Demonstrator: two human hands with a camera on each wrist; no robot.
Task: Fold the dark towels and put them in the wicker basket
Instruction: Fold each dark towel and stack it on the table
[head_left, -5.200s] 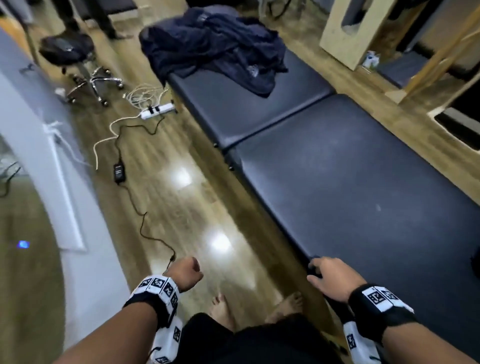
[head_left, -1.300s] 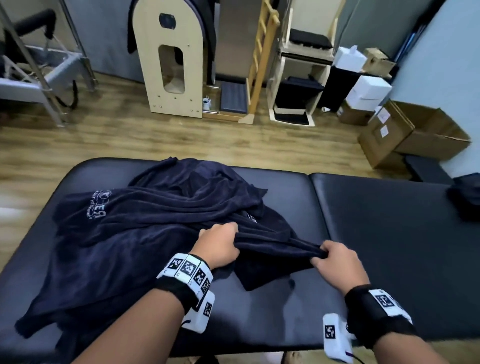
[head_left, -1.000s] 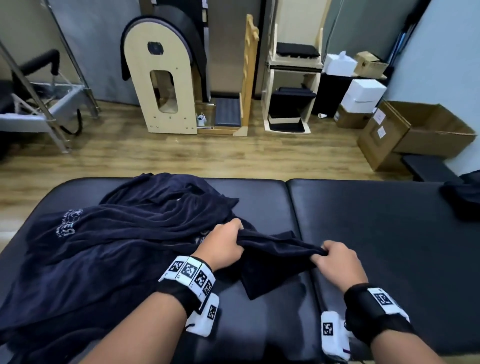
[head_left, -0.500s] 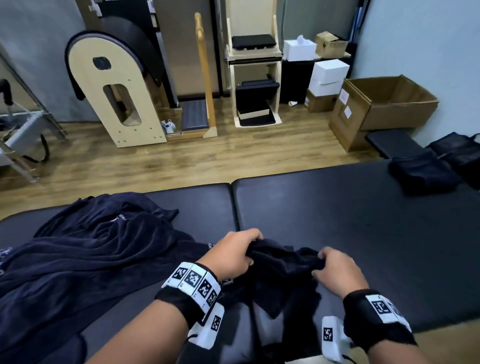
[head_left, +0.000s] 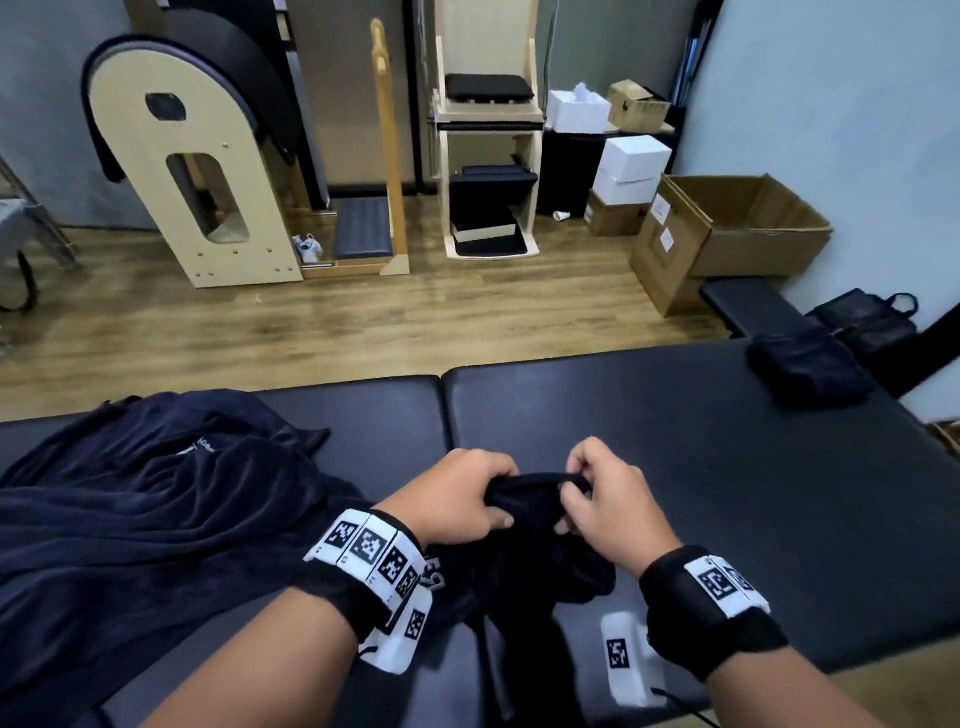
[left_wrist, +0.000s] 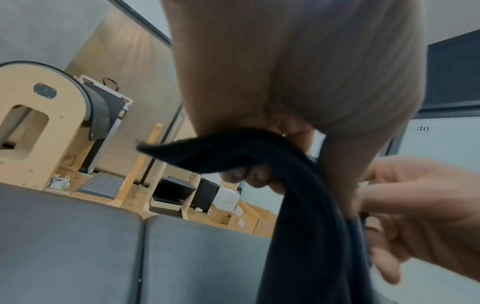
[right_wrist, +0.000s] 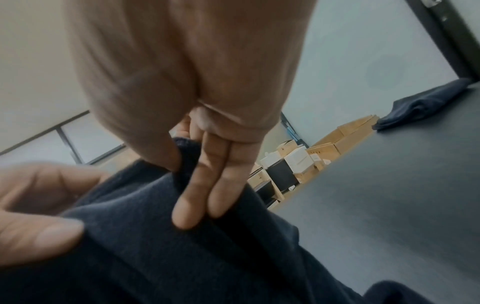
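Observation:
A dark navy towel hangs bunched between my two hands above the black padded bench. My left hand grips its top edge, seen in the left wrist view as a dark strip under curled fingers. My right hand pinches the same edge beside it; in the right wrist view thumb and fingers clamp the cloth. A heap of dark towels lies on the bench at left. A folded dark towel sits at the far right corner. No wicker basket is in view.
Beyond the bench is wooden floor with a wooden arched barrel, a wooden chair unit, white boxes and open cardboard boxes. A black bag lies by the right wall.
I have walked along the bench to the towel heap, taken one towel out and drawn it right. Over the last second my hands came close together, bunching its edge, and the view shifted right.

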